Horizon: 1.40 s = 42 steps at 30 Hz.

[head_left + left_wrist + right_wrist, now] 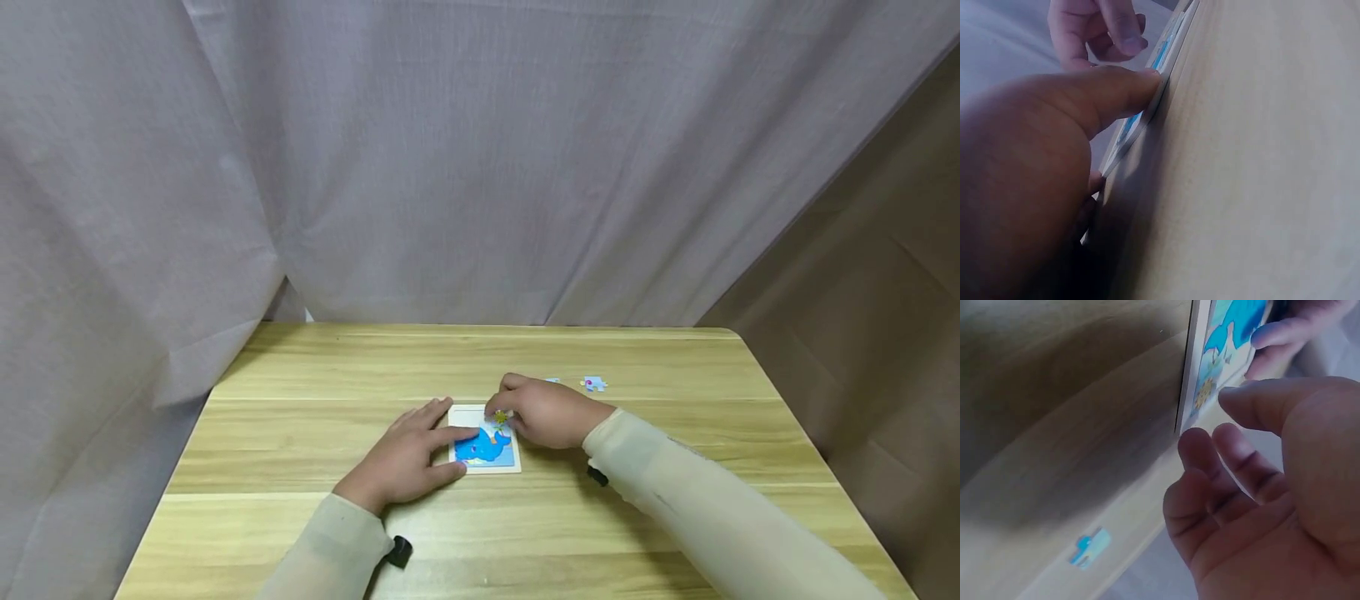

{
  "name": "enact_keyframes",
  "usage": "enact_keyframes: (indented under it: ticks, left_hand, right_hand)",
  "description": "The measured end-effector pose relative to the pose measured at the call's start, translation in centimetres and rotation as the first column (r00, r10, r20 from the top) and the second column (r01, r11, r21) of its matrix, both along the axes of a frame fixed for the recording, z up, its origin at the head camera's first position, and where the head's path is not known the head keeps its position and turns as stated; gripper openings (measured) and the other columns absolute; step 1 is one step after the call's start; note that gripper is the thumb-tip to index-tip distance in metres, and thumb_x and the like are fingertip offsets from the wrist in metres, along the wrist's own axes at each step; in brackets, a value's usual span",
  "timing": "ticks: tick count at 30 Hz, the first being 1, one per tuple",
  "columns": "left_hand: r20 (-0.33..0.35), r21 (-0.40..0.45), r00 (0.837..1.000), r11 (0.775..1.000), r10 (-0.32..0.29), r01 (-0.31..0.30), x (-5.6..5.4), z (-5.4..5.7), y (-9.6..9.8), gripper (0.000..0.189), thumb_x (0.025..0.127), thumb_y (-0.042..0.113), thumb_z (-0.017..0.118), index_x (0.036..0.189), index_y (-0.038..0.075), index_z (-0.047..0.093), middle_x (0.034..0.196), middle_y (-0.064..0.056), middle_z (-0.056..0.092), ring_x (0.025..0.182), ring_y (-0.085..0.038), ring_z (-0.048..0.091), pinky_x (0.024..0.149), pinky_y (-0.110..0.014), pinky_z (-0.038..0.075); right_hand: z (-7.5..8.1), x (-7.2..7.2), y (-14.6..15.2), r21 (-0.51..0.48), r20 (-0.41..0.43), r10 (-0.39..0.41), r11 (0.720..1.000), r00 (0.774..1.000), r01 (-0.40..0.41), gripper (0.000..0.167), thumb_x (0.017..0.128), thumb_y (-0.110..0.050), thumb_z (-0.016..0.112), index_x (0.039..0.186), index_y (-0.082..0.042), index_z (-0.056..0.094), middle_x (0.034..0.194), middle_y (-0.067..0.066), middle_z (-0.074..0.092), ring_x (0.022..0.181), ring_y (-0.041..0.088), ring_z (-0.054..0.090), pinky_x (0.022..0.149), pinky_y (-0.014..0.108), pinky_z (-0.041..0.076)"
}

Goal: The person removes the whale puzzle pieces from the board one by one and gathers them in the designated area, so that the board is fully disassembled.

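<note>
A small square jigsaw puzzle (487, 460) with a pale wooden frame lies on the table, showing a blue whale and a yellow sun. My left hand (408, 454) rests along its left side, fingers spread, with the index finger reaching over the whale and the thumb on the near edge. At the far right corner is my right hand (551, 410), its thumb and index finger on either side of the sun piece (1204, 392). That piece appears to lie within the frame. Between the loosely bent right fingers (1196, 450) nothing shows in the right wrist view.
A loose puzzle piece (595, 383) lies on the wooden table (315, 367) beyond my right hand. Another piece (552, 380) is partly hidden behind that hand. Grey cloth (450, 167) hangs behind the table and along its sides.
</note>
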<state>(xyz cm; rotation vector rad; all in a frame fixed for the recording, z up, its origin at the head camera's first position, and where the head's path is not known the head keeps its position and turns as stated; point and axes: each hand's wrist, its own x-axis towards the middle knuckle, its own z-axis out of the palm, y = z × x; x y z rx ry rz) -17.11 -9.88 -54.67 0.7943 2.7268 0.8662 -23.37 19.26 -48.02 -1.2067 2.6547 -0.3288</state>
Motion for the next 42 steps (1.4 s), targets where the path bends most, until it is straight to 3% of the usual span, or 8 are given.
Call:
enact_keyframes:
  ticks: [6,11,15,22,26,34,38,42]
  left_hand:
    - [-0.009,-0.005,1.000,1.000,-0.014,0.014,0.1,-0.2,-0.2,0.050,0.109,0.053,0.070,0.158,0.045,0.066,0.186,-0.010,0.032,0.174,-0.035,0.027,0.140,-0.062,0.022]
    - [-0.007,-0.001,1.000,1.000,-0.017,0.017,0.3,-0.1,-0.1,0.049,0.109,0.052,0.070,0.157,0.043,0.066,0.186,-0.011,0.032,0.174,-0.036,0.027,0.140,-0.063,0.023]
    - [-0.005,-0.008,1.000,1.000,-0.011,0.011,0.2,0.0,0.0,0.049,0.109,0.052,0.070,0.156,0.044,0.067,0.186,-0.011,0.033,0.174,-0.036,0.027,0.140,-0.063,0.023]
    - [0.001,-0.005,1.000,1.000,-0.013,0.013,0.1,0.3,0.0,0.049,0.108,0.051,0.072,0.156,0.042,0.068,0.185,-0.013,0.033,0.174,-0.037,0.027,0.141,-0.062,0.022]
    - [0.000,-0.005,1.000,1.000,-0.022,0.022,0.1,0.1,0.1,0.049,0.108,0.051,0.072,0.156,0.042,0.068,0.185,-0.013,0.033,0.174,-0.037,0.027,0.141,-0.062,0.022]
    - [-0.011,-0.005,1.000,1.000,-0.014,0.014,0.2,0.0,0.2,0.048,0.108,0.051,0.072,0.155,0.043,0.068,0.185,-0.013,0.034,0.174,-0.038,0.028,0.140,-0.061,0.024]
    - [-0.009,-0.002,1.000,1.000,-0.010,0.009,0.1,0.0,0.2,0.048,0.108,0.051,0.072,0.155,0.044,0.068,0.185,-0.012,0.034,0.174,-0.037,0.028,0.140,-0.060,0.023]
    - [-0.014,-0.006,1.000,1.000,-0.005,0.005,0.1,-0.1,0.2,0.048,0.108,0.052,0.071,0.155,0.045,0.068,0.185,-0.012,0.034,0.174,-0.036,0.028,0.140,-0.060,0.024]
  right_hand:
    - [-0.1,-0.4,-0.8,0.110,-0.027,0.072,0.992,0.997,-0.069,0.038,0.107,-0.002,0.068,0.135,-0.023,0.081,0.116,-0.001,0.065,0.093,0.011,0.068,0.087,0.030,0.064]
    - [-0.2,-0.9,-0.6,0.128,-0.019,0.091,0.988,0.996,-0.088,0.035,0.108,-0.004,0.068,0.134,-0.023,0.082,0.121,-0.002,0.066,0.102,0.012,0.071,0.095,0.033,0.065]
    - [0.4,-1.2,-0.9,0.168,-0.042,0.125,0.979,0.991,-0.116,0.034,0.106,-0.004,0.072,0.131,-0.025,0.082,0.120,-0.003,0.067,0.098,0.012,0.071,0.090,0.032,0.064]
    - [1.7,-1.8,-3.1,0.378,-0.099,0.203,0.913,0.974,-0.152,0.020,0.110,-0.018,0.075,0.128,-0.027,0.076,0.115,-0.005,0.066,0.088,0.010,0.067,0.084,0.031,0.065]
    - [1.8,-1.9,-3.8,0.422,-0.098,0.223,0.892,0.970,-0.162,0.012,0.112,-0.018,0.071,0.122,-0.025,0.074,0.110,-0.006,0.067,0.088,0.012,0.067,0.084,0.033,0.066]
    - [0.7,-2.2,-1.7,0.231,-0.020,0.147,0.963,0.989,-0.138,0.020,0.103,-0.005,0.077,0.099,-0.021,0.064,0.083,-0.012,0.061,0.078,0.009,0.057,0.073,0.028,0.051]
    - [0.5,-2.1,-0.2,0.088,0.026,0.119,0.989,0.993,-0.121,0.015,0.109,-0.007,0.071,0.110,-0.022,0.070,0.098,-0.010,0.069,0.091,0.007,0.062,0.085,0.030,0.056]
    - [1.1,-2.2,1.1,-0.023,0.031,0.100,0.995,0.994,-0.100,0.024,0.113,-0.007,0.067,0.127,-0.022,0.079,0.119,-0.008,0.075,0.108,0.006,0.069,0.100,0.035,0.062]
